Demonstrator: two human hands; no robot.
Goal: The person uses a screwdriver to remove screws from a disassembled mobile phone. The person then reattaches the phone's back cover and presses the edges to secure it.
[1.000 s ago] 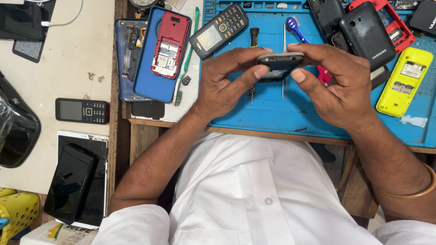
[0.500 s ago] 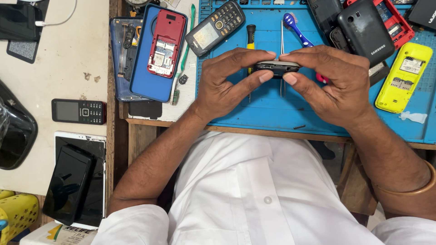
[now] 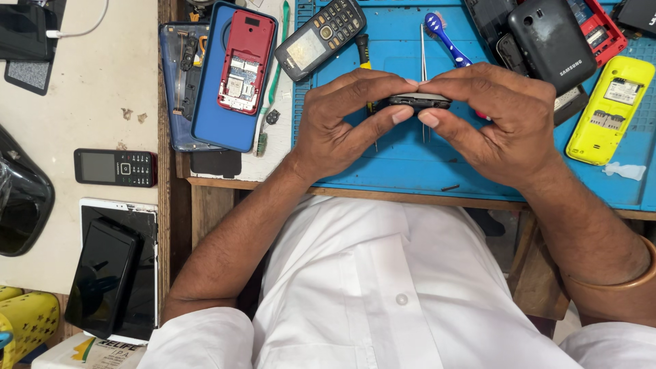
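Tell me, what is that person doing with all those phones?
A person in a white shirt holds a small dark phone edge-on between both hands, left hand and right hand, above a blue work mat. Around it lie a yellow phone shell, a red opened phone, a grey keypad phone and a blue toothbrush.

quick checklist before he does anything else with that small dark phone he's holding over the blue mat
1. Both hands on the small dark phone: ok, left hand and right hand pinch it from either end.
2. Phone over the blue mat, not the edge: ok.
3. Grip secure: cannot tell, fingertips hide the ends.
4. Tweezers and blue toothbrush in reach: ok, just behind the hands.
5. Mat clear nearby: not ok, keypad phone and yellow phone shell crowd it.
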